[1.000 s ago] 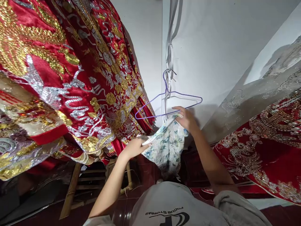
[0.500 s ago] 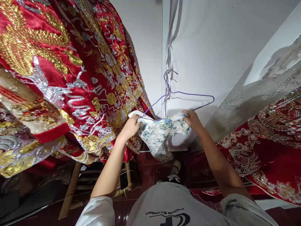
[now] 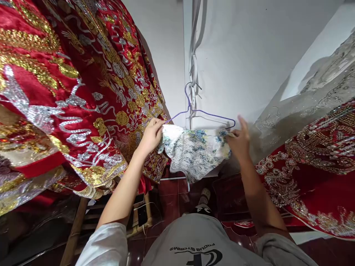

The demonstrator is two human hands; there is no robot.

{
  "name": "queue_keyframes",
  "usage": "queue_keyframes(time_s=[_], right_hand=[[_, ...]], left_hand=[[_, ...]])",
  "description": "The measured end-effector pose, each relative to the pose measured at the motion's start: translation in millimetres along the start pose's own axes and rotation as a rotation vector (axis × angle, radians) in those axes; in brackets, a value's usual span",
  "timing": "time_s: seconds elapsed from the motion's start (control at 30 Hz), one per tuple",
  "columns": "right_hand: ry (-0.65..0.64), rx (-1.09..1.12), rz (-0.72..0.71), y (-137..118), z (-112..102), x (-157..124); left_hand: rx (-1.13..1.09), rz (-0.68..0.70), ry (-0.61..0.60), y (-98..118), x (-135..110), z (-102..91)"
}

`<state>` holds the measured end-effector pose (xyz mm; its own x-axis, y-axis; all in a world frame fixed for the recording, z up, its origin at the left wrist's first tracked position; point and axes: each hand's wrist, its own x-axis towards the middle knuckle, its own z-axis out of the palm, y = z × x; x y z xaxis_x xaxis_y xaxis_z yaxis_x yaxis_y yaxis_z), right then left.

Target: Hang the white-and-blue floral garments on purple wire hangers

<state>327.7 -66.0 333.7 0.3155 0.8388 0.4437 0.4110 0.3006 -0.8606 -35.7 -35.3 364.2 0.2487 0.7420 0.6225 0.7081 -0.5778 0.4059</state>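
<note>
Both arms stretched forward, left hand curled in a grip, right hand pinching, one blurred finger raised

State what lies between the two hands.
In the head view, the floral cloth spans from the left hand to the right hand, with the purple hanger showing above it.
</note>
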Motion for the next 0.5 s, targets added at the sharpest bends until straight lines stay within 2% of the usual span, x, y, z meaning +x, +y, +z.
queue_keyframes(time_s=[0.1,0.13,0.17,0.27,0.33,0.4,0.5], right_hand=[[-0.187,-0.060,0.125,10.1,-17.8,17.1],[-0.206,-0.049,0.143,11.3,-20.6,20.3],[-0.176,-0.025,0.140,11.3,-22.0,22.2],[0.024,0.032,0.058,6.0,-20.4,24.7],[0.032,0.023,0.016,0.8,-20.1,27.9],[-0.039,-0.008,0.001,-4.3,-24.9,33.5],[-0.236,-0.049,0.015,-10.4,-41.0,43.3]], left_hand=[[0.024,0.000,0.032,0.2,-0.6,6.4],[0.022,-0.010,0.034,0.4,-0.8,9.4],[0.016,-0.020,0.027,0.6,-0.9,12.4],[-0.013,-0.028,-0.004,2.4,-0.5,20.0],[-0.016,-0.017,-0.014,3.9,0.2,21.6],[-0.002,-0.013,0.014,4.1,0.7,19.4],[0.027,-0.075,0.165,0.6,1.2,10.4]])
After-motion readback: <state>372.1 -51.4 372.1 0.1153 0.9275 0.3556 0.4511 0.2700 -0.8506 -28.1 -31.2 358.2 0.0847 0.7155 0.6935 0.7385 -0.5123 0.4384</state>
